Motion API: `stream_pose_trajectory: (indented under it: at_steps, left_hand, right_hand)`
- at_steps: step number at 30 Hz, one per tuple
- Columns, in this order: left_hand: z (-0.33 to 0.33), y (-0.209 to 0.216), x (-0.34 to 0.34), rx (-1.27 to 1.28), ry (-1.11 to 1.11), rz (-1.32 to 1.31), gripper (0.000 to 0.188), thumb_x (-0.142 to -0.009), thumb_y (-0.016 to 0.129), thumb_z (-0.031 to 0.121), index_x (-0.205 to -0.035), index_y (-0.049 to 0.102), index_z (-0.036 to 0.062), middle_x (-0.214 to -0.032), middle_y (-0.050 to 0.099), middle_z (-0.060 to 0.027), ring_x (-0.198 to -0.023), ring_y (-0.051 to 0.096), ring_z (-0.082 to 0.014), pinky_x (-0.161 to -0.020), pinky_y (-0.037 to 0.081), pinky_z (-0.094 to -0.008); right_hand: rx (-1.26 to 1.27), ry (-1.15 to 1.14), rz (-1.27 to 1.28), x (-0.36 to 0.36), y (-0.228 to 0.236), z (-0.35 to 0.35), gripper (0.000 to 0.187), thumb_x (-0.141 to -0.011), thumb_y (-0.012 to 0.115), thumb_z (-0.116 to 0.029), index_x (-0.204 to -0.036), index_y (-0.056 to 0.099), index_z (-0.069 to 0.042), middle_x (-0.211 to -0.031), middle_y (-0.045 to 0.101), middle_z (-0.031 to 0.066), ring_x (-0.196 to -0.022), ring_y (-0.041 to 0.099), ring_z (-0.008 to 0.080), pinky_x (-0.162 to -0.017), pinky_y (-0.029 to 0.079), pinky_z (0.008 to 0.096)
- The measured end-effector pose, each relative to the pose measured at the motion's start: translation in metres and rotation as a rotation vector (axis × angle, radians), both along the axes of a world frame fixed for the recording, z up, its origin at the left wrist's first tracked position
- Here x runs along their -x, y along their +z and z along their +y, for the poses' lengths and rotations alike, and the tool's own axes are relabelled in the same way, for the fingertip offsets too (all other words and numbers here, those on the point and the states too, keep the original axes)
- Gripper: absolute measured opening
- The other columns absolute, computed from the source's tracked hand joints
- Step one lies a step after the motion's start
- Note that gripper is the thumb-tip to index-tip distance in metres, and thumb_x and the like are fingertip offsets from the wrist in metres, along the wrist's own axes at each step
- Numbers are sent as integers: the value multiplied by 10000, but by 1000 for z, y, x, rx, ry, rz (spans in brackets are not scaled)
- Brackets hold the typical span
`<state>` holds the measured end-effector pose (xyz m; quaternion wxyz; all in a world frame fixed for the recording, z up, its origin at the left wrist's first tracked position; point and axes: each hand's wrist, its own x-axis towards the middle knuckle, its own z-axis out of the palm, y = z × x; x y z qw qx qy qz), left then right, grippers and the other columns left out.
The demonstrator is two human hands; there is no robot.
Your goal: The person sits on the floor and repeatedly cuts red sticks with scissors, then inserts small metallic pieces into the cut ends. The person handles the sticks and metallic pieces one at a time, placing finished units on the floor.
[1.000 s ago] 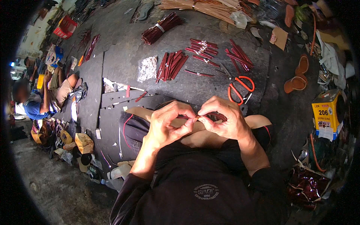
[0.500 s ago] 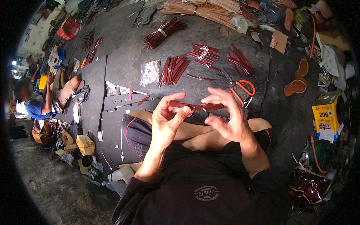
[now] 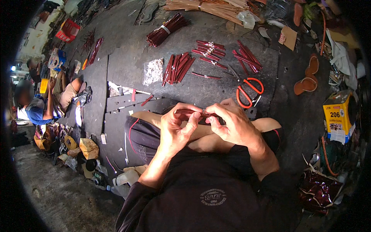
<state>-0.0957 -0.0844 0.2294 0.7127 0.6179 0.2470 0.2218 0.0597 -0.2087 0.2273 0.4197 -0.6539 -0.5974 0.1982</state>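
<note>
My left hand (image 3: 174,129) pinches a glossy dark red strap (image 3: 185,111) between thumb and fingers, above my crossed legs. My right hand (image 3: 235,123) is closed on the strap's other end, its fingertips close to the left ones. Those fingertips hide the middle of the strap. Just beyond my right hand lie scissors (image 3: 239,95) with orange handles. Ahead on the dark board are a loose pile of dark red straps (image 3: 177,69), straps with silvery fittings (image 3: 210,52), another pile (image 3: 248,57) and a single strap (image 3: 206,75).
A clear bag of small silvery pieces (image 3: 153,72) lies left of the straps. Farther off are a tied dark red bundle (image 3: 167,30) and tan strips (image 3: 210,9). Brown soles (image 3: 306,86) and a yellow tin (image 3: 337,118) stand right. Another person (image 3: 38,104) sits left.
My right hand has moved left and its fingers have closed on the strap beside my left fingertips. Half a second ago its thumb and fingers were spread apart.
</note>
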Motion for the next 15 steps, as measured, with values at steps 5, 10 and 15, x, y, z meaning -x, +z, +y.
stream_pose_trajectory:
  at_steps: [5, 10, 15]
  left_hand:
    - [-3, 2, 1, 61, 24, -68, 117, -944, 624, 43, -1037, 605, -26, -941, 675, -82, -853, 669, -128, -796, 550, -263]
    - [4, -8, 4, 215, -39, -120, 132, -963, 594, 53, -1063, 595, -33, -926, 678, -102, -850, 679, -154, -794, 557, -281]
    - [19, -17, 1, 105, -20, -137, 147, -955, 609, 51, -1079, 598, -26, -936, 686, -114, -864, 681, -168, -815, 561, -295]
  right_hand:
    - [99, -13, 266, 3, 8, 2, 107, -886, 581, -87, -972, 544, -35, -734, 593, 145, -651, 623, 344, -578, 467, 410]
    - [106, 10, 384, 1, 6, 3, 106, -913, 577, -105, -982, 558, -27, -782, 626, 169, -677, 640, 339, -601, 480, 401]
    - [-28, -89, 175, 2, -7, 8, 135, -940, 598, -123, -1029, 617, -24, -857, 657, 172, -753, 664, 302, -660, 506, 381]
